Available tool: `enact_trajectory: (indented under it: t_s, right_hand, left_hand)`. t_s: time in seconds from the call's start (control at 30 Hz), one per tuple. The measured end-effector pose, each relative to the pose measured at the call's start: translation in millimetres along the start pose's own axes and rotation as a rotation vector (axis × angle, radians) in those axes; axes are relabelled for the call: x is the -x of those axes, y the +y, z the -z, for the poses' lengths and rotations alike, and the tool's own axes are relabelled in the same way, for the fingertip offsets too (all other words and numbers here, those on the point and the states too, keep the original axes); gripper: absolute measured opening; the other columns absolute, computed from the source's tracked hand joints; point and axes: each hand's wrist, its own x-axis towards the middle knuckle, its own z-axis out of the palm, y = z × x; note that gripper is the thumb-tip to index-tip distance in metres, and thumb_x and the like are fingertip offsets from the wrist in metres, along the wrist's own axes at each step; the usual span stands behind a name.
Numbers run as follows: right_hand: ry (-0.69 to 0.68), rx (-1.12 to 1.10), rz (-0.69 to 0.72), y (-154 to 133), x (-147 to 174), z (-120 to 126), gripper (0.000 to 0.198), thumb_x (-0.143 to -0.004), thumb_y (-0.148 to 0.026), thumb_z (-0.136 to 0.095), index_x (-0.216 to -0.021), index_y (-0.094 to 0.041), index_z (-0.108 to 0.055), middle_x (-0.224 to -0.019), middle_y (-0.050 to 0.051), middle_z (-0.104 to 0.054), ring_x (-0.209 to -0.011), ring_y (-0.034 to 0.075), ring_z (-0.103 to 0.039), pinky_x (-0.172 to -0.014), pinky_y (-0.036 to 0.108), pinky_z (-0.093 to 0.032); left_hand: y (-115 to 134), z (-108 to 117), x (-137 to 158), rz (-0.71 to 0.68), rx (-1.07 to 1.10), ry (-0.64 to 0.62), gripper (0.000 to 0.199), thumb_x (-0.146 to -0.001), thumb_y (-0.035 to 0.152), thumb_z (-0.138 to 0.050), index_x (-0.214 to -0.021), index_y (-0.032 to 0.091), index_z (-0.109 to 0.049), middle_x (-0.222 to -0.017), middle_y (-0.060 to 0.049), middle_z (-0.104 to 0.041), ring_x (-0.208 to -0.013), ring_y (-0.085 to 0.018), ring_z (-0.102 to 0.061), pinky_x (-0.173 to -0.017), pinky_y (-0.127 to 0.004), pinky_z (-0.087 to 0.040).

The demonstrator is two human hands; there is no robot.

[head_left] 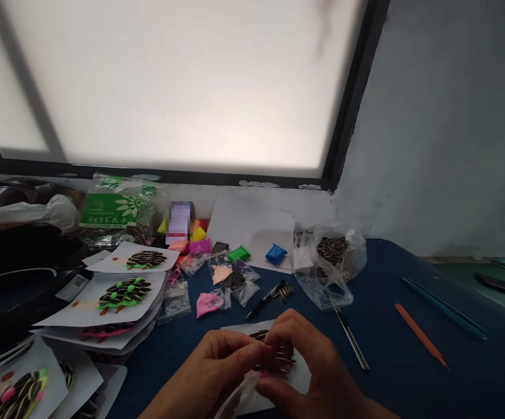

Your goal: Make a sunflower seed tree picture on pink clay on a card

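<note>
My left hand (217, 364) is closed, thumb and forefinger pinched together, with a small clear plastic bag (238, 398) hanging under its fingers. My right hand (317, 366) curls in from the other side, its fingertips meeting the left ones; whatever lies between them is hidden. Below both hands lies a sheet of white paper (301, 377) carrying a figure of striped sunflower seeds (260, 335) and some pink clay, partly covered by the fingers. Just beyond are a black pen (259, 306) and a little pile of seeds (285, 291).
Finished-looking seed pictures (124, 294) are stacked at left. Clay bags, including pink clay (209, 304), a green packet (239, 254) and a blue packet (276, 254), lie behind. A seed bag (333, 256) stands back right. An orange tool (420, 334) and blue tweezers (444, 307) lie right.
</note>
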Motion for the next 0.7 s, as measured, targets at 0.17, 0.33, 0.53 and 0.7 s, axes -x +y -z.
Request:
enact_trajectory:
  t_s: [0.17,0.33,0.53,0.7]
  right_hand:
    - [0.003,0.088,0.042,1.9,1.6,-1.0,0.017,-0.08,-0.014,-0.066,-0.086,-0.022,-0.053,-0.078,0.0,-0.056,-0.068,0.016,-0.054,-0.059,0.025,-0.043]
    - [0.004,0.095,0.055,2.4,1.5,-1.4,0.013,-0.084,-0.017,-0.064,-0.087,-0.022,-0.052,-0.077,0.0,-0.057,-0.067,0.015,-0.054,-0.059,0.025,-0.043]
    - [-0.028,0.092,0.01,4.5,0.1,-2.6,0.018,-0.075,-0.011,-0.066,-0.087,-0.02,-0.056,-0.079,0.0,-0.057,-0.066,0.014,-0.053,-0.058,0.024,-0.042]
    - [-0.021,0.075,0.011,1.4,-1.3,1.1,0.014,-0.08,-0.016,-0.067,-0.088,-0.02,-0.056,-0.079,0.001,-0.056,-0.067,0.015,-0.053,-0.059,0.026,-0.043]
  left_hand:
    - [-0.4,-2.8,3.0,0.018,-0.007,-0.035,0.032,-0.077,0.045,-0.087,-0.083,0.014,-0.084,-0.084,-0.011,-0.076,-0.09,-0.027,-0.069,-0.09,-0.035,-0.047]
    - [6.2,-7.2,4.5,0.041,-0.076,-0.097,0.038,-0.078,0.051,-0.083,-0.083,0.013,-0.084,-0.077,-0.01,-0.074,-0.088,-0.027,-0.068,-0.088,-0.034,-0.046]
    - [2.5,-6.5,2.2,0.005,-0.031,0.051,0.032,-0.065,0.043,-0.095,-0.071,0.014,-0.081,-0.077,-0.01,-0.076,-0.083,-0.026,-0.069,-0.084,-0.035,-0.048]
    - [3.7,-3.3,2.6,-0.035,0.067,0.097,0.03,-0.059,0.033,-0.099,-0.065,0.016,-0.075,-0.073,-0.008,-0.076,-0.074,-0.021,-0.069,-0.074,-0.029,-0.048]
